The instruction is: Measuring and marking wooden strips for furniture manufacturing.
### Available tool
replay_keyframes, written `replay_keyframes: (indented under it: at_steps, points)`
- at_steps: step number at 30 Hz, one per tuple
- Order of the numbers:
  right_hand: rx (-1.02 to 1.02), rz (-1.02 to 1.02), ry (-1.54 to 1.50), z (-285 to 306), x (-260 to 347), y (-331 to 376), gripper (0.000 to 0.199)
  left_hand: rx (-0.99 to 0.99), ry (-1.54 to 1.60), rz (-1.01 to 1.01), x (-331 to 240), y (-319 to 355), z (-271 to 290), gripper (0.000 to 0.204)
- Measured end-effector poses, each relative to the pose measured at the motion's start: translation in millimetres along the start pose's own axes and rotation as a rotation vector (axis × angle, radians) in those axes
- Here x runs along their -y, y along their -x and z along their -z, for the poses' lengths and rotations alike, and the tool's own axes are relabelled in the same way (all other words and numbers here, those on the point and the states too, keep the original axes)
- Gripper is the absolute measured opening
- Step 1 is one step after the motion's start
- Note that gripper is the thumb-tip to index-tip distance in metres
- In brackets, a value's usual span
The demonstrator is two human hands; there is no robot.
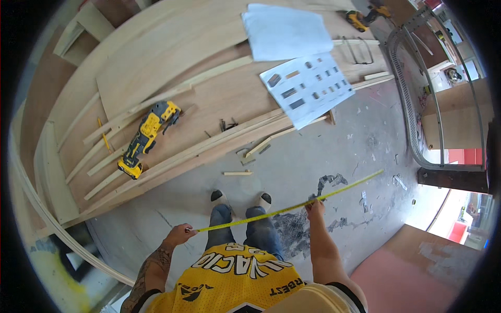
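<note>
A yellow tape measure blade is stretched out in front of my legs, above the grey floor. My left hand is closed on its left end; the tape's case cannot be made out. My right hand pinches the blade farther along, and the blade runs on past it to the upper right. On the wooden worktop beyond lies a yellow and black cordless power tool, touched by neither hand.
Curved plywood panels, thin wood strips, a pencil and printed sheets lie ahead, with eyeglasses and another yellow tool farther off. A metal frame stands right. Wood offcuts are on the floor.
</note>
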State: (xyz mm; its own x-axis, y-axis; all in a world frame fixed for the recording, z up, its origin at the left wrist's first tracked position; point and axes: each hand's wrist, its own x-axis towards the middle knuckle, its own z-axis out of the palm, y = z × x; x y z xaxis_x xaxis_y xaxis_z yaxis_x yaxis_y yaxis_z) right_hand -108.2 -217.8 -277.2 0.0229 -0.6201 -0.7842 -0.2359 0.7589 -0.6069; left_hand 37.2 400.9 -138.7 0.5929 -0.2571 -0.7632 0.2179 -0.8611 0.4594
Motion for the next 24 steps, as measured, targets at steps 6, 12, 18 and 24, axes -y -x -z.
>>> replay_keyframes:
  at_steps: [6,12,18,24]
  points:
    - [-0.068,0.052,-0.16,92.4,85.4,-32.7,0.012,0.271,-0.15,-0.163,-117.0,-4.4,21.2,0.045]
    - [-0.002,0.088,-0.389,127.3,175.0,-40.4,0.021,0.179,-0.066,-0.503,-231.7,-17.5,20.0,0.045]
    - [0.178,0.135,-0.304,89.6,197.8,-3.0,0.022,0.148,-0.135,-0.512,-293.0,-15.9,2.1,0.039]
    - [0.675,-0.045,0.167,9.2,139.7,82.5,0.022,0.112,-0.123,-0.546,-302.2,-32.4,-13.1,0.036]
